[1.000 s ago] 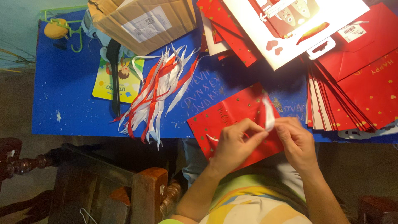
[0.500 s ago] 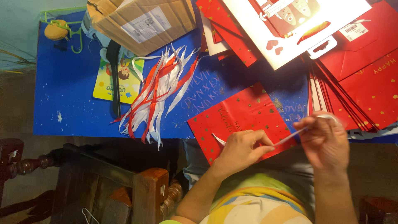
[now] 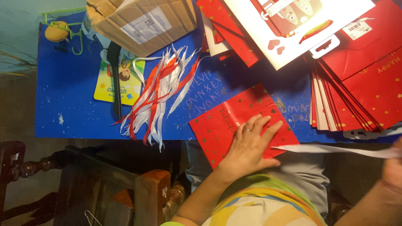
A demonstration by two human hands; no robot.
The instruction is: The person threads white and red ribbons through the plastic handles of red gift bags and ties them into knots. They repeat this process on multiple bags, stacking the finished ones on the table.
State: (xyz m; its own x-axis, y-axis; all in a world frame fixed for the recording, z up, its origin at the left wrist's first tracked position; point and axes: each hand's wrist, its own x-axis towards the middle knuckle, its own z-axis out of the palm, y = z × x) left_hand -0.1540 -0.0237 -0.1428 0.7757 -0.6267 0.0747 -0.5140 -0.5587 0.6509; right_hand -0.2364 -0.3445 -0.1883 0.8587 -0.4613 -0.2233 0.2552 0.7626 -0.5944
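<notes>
A flat red paper gift bag with gold dots (image 3: pixel 217 125) lies at the near edge of the blue table (image 3: pixel 71 104). My left hand (image 3: pixel 249 144) rests flat on it, fingers spread, pinning it down. A white ribbon (image 3: pixel 335 150) runs from the bag's near right corner out to the right. My right hand (image 3: pixel 393 165) is at the frame's right edge, blurred, pinching the ribbon's far end.
A heap of red and white ribbons (image 3: pixel 159 92) lies left of the bag. A stack of red bags (image 3: pixel 360 92) fans at the right, a white gift bag (image 3: pixel 293 25) above. A cardboard box (image 3: pixel 142 21), a booklet (image 3: pixel 117 81) and a wooden chair (image 3: pixel 125 192) are to the left.
My right hand has pulled the white ribbon far out to the right. My left hand has flattened on the red bag instead of pinching at its edge.
</notes>
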